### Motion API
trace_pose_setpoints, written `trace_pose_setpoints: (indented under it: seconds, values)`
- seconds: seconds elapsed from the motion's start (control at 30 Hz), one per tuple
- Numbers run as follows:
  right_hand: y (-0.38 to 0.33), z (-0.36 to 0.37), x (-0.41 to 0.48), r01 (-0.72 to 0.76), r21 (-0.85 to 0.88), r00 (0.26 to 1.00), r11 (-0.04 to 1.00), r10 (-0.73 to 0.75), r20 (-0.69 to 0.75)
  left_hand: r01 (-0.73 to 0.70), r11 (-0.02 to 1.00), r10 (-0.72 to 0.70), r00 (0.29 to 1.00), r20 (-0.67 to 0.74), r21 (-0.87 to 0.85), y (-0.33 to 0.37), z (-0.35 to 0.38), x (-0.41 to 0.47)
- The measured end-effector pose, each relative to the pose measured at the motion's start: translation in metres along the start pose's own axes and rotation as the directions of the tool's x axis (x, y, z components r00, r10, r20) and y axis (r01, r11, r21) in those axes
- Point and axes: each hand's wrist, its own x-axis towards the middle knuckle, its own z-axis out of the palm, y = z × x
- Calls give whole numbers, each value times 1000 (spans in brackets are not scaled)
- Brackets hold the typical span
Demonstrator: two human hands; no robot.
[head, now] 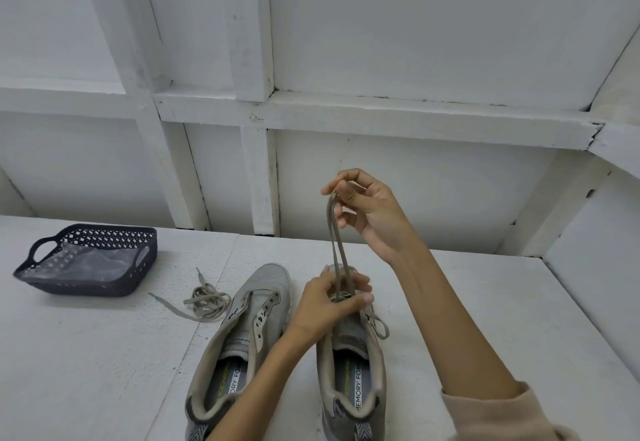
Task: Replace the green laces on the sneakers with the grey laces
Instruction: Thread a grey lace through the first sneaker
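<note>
— Head view: where's the lace (334, 239)?
— Fingers of the right hand (367, 212) pinch its loop above the right sneaker (354, 376); the left hand (325, 299) grips it at the eyelets.
— Second lace (207, 302)?
— On the desk (86, 354), beside the left sneaker (250, 319).

My left hand (327, 300) covers the right sneaker's (349, 335) front eyelets and the lace's (334, 232) entry there; its heel is cropped.
</note>
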Motion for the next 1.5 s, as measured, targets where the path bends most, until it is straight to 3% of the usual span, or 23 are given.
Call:
trace_pose_setpoints:
  seconds: [0.13, 0.43, 0.5, 0.57, 0.63, 0.7, 0.77, 0.83, 0.9, 1.1, 1.23, 1.37, 1.5]
  values:
    - [-2, -1, 15, 2, -69, 999, 998, -6, -54, 57, 998, -59, 997, 55, 23, -16, 8, 3]
    - [2, -7, 49, 75, -36, 981, 997, -81, -177, 104, 978, -97, 994, 45, -181, -21, 10, 4]
    - [12, -16, 50, 48, -96, 974, 994, -68, -216, 110, 975, -100, 993, 62, -194, -19, 12, 4]
    - [19, -30, 46, -84, -220, 975, 972, 35, -219, 117, 973, -104, 992, 72, -198, -20, 13, 5]
    - [26, -48, 37, -310, -394, 938, 865, 211, -274, 118, 970, -106, 992, 68, -213, -22, 14, 6]
    - [28, -61, 21, -457, -605, 886, 652, 268, -379, 105, 971, -94, 994, 62, -215, -22, 14, 6]
    - [28, -69, 2, -499, -783, 858, 372, 338, -386, 85, 972, -74, 995, 60, -218, -23, 15, 7]
    - [31, -71, -18, -496, -841, 785, 219, 526, -326, 66, 976, -56, 997, 57, -209, -25, 14, 7]
    - [35, -65, -33, -503, -818, 751, 279, 609, -255, 45, 980, -35, 998, 51, -195, -26, 14, 8]
    - [46, -39, -46, -416, -632, 890, 654, 436, -135, 27, 979, -21, 999, 33, -200, -26, 16, 9]
    - [43, -31, -42, -379, -610, 925, 696, 306, -226, 39, 978, -33, 999, 31, -206, -27, 16, 7]
    - [34, -28, -36, -382, -518, 923, 765, 291, -251, 73, 969, -66, 997, 37, -234, -27, 17, 7]
    - [22, -22, -22, -330, -289, 925, 899, 247, -287, 46, 976, -39, 999, 36, -212, -27, 16, 5]
